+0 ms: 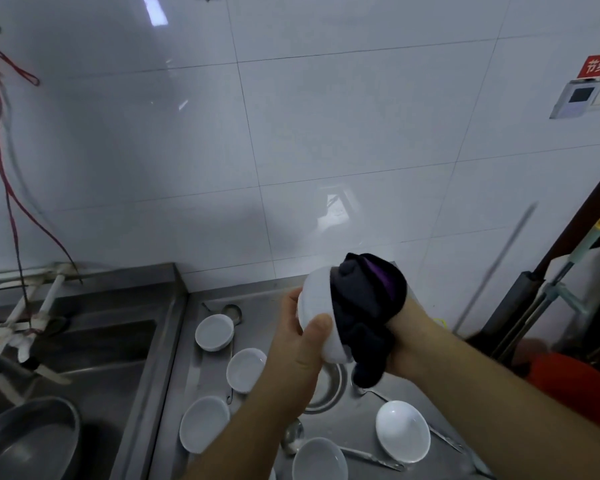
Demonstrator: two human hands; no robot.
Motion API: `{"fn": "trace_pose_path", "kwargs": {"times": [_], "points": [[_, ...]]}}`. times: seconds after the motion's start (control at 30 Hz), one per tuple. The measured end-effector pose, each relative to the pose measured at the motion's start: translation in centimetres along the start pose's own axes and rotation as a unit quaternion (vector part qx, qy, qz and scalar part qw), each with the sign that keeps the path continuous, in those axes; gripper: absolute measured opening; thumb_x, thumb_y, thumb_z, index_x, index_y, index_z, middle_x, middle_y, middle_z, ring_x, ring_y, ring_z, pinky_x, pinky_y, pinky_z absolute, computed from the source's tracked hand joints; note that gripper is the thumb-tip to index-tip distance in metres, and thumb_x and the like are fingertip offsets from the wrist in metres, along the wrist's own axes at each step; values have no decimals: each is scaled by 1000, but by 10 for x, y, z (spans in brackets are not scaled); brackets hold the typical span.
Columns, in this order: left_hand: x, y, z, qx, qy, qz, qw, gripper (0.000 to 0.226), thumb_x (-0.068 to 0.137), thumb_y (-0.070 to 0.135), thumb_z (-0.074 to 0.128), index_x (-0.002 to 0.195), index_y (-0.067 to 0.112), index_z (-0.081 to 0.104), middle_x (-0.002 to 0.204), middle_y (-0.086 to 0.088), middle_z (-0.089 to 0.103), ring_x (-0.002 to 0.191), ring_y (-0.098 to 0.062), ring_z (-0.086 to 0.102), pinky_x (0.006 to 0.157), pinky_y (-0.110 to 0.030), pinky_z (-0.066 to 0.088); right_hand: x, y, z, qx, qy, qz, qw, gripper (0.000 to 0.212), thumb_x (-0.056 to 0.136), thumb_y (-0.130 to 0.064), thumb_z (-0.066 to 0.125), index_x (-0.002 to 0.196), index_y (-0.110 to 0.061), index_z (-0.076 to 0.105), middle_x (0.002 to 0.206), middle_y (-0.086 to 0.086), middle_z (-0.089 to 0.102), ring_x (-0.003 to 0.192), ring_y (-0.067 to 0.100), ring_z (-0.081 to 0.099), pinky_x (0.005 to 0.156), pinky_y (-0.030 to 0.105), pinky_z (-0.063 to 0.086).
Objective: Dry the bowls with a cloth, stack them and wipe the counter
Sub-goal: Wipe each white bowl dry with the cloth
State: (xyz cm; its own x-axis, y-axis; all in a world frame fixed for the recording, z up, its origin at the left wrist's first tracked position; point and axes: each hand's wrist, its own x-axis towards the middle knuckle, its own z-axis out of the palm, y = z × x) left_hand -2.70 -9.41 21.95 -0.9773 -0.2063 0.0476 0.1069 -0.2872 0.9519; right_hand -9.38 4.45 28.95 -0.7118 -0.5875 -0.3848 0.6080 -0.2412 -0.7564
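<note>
I hold a white bowl up above the steel counter, tipped on its side. My left hand grips it from the left, thumb over its outer wall. My right hand holds a dark cloth with a purple patch, and the cloth is pushed into the bowl's mouth and hides most of that hand. Several more white bowls lie on the counter below, among them one at the back, one at the right and one at the front.
A sink with a grey metal pan lies to the left, taps above it. Ladles and a steel dish lie among the bowls. Mop handles and an orange container stand at the right. A tiled wall rises behind.
</note>
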Motion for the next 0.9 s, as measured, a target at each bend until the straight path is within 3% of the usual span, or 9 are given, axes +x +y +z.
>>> {"fn": "trace_pose_path", "kwargs": {"times": [0.07,0.17,0.3,0.43,0.57,0.63,0.7,0.8,0.9], "points": [[2,-7,-4,63,7,6,998,80,66,72,87,132,44,53,129,4,68,120,-30,70,92,-55,63,6,4,-1,20,41,-11,999,28,95,-26,62,96,-2,77,79,18,75,64,31,75,56,40,62],[9,-6,-12,190,-20,49,980,79,72,54,88,137,49,44,128,18,62,119,-15,67,83,-35,65,10,0,-6,77,17,8,997,40,80,-36,67,83,0,84,85,19,78,71,34,78,59,45,63],[18,1,-21,283,-43,76,955,91,67,44,91,142,51,39,134,10,57,119,-17,64,86,-41,65,10,-8,-15,46,-17,35,998,49,80,-47,84,111,-8,82,115,16,78,98,35,77,78,43,63],[27,6,-25,301,-70,51,950,98,68,52,93,148,51,36,138,14,54,120,-16,64,90,-43,65,14,-4,-17,45,-11,24,999,39,83,-35,83,113,-9,81,114,14,78,97,32,78,75,39,63],[28,3,-21,121,29,-74,989,76,82,68,68,148,37,50,145,2,59,123,-17,65,104,-43,58,23,1,-27,117,13,-37,992,33,87,-36,79,109,-11,81,106,10,78,91,28,78,73,40,63],[26,-2,-22,-39,56,-202,977,64,93,59,58,137,13,67,130,-20,68,112,-29,67,99,-44,55,26,4,-33,144,23,-69,987,22,87,-36,79,97,-17,83,99,5,79,86,26,78,72,39,62],[19,-5,-23,-132,32,-268,954,58,101,47,53,130,1,72,115,-22,67,102,-30,63,98,-43,54,29,6,-37,167,13,-84,982,17,90,-36,77,89,-20,84,94,3,79,85,24,78,75,40,62],[17,-7,-23,-235,25,-260,936,48,95,23,64,131,-8,68,111,-18,66,91,-25,66,91,-35,59,32,12,-41,174,6,-80,982,18,90,-37,77,92,-20,82,95,2,78,88,24,77,81,41,62],[20,-5,-21,-294,42,-230,927,41,96,16,64,129,-6,71,118,-20,73,94,-24,73,81,-30,65,36,20,-47,170,-13,-59,984,45,85,-41,82,120,-14,79,122,7,76,109,29,74,95,46,60]]}}
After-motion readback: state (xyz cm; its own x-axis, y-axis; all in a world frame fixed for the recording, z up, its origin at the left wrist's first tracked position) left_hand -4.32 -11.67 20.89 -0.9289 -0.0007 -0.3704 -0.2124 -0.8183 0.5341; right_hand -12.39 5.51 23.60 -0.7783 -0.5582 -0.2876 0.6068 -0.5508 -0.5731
